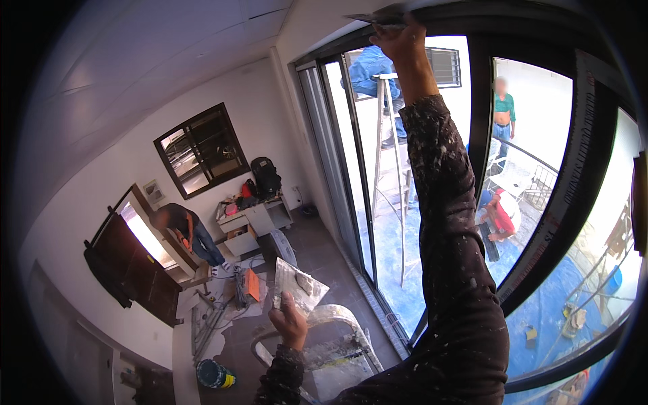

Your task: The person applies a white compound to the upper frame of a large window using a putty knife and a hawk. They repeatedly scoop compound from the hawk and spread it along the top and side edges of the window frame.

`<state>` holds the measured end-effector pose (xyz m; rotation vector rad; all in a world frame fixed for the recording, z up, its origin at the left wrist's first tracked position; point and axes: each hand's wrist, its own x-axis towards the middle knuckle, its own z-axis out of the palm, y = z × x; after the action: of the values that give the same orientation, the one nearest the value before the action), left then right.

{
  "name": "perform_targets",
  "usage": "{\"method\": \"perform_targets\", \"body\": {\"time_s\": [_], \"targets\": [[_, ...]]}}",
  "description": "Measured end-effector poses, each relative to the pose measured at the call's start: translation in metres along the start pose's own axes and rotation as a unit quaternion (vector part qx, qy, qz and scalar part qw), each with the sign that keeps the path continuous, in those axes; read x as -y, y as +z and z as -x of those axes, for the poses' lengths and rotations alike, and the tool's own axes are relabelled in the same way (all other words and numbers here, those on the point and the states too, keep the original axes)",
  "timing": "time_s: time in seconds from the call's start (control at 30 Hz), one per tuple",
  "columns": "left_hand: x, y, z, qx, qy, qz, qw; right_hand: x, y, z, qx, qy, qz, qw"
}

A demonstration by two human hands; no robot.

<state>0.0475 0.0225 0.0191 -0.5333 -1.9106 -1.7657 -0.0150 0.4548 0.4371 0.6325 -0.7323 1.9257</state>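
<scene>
My left hand (291, 321), low in front of me, grips a pale, smeared square plate (287, 277) with a grey dab of filler (305, 283) on it. My right hand (402, 43) is stretched overhead, its fingers around a flat filling knife or trowel (372, 18). That blade lies close to the wall above the dark window frame (526, 48); whether it touches is unclear. Dried splatter marks the dark sleeve (450, 202) of my right arm. Below the plate stands a paint-stained stepladder (349, 349) with a rounded top rail.
A person (185, 225) bends near the brown door (139, 253). A bucket (215, 373), cables and an orange object (251, 284) lie on the floor. Beyond the glass, a person is on another ladder (380, 152), one crouches (501, 215) and one stands (503, 114).
</scene>
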Motion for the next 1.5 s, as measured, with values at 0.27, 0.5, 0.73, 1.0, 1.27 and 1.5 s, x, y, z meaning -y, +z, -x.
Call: {"method": "perform_targets", "body": {"time_s": [0.27,0.5,0.73,1.0,1.27,1.5], "targets": [[-0.008,0.004,-0.003,-0.03,0.089,0.003,0.996,0.126,0.033,0.108,0.086,-0.088,-0.021,0.992],[-0.033,-0.017,-0.001,0.031,-0.297,0.423,0.856,0.127,0.045,0.351,0.206,-0.076,0.178,0.959],[-0.095,-0.037,0.033,0.219,-0.313,0.63,0.676,0.074,0.058,0.43,0.628,-0.085,0.483,0.605],[-0.092,-0.067,0.052,0.181,-0.322,0.625,0.688,0.043,0.017,0.447,0.618,0.03,0.574,0.536],[-0.067,-0.092,0.051,0.16,-0.34,0.582,0.722,0.036,-0.009,0.436,0.562,0.011,0.554,0.614],[-0.069,-0.098,0.048,0.162,-0.345,0.468,0.797,0.055,0.025,0.414,0.634,-0.125,0.564,0.514]]}}
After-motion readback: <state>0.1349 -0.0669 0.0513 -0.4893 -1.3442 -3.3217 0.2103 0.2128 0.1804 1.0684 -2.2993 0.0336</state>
